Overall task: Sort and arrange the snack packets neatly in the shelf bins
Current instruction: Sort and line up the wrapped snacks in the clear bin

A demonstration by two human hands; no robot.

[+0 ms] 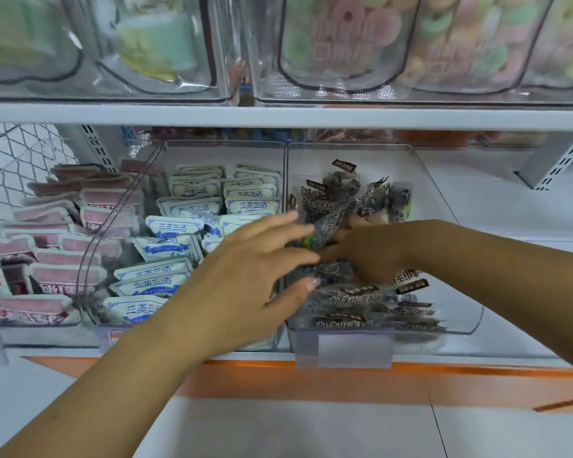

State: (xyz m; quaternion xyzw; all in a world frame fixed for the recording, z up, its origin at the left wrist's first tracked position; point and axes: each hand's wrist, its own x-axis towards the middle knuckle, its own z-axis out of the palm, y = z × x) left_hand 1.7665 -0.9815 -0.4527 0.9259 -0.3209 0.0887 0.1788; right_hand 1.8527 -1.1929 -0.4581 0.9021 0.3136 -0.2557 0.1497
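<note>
Two hands reach into the bin of dark snack packets.

Three clear bins sit in a row along the front edge of the shelf (510, 209). The left bin (47, 335) holds pink packets (90, 196). The middle bin (225, 153) holds white-and-blue packets (192, 190) in rows. The right bin (460, 325) holds dark packets (354, 299), some piled at the back and some lying flat by its front edge. The left hand (245, 276) is spread flat, its thumb resting on the dark packets. The right hand (371, 252) is deep among them, just beside the left; its fingers are hidden, so its grip cannot be told. Above, another clear bin (344, 90) holds ring sweets (348, 18).
</note>
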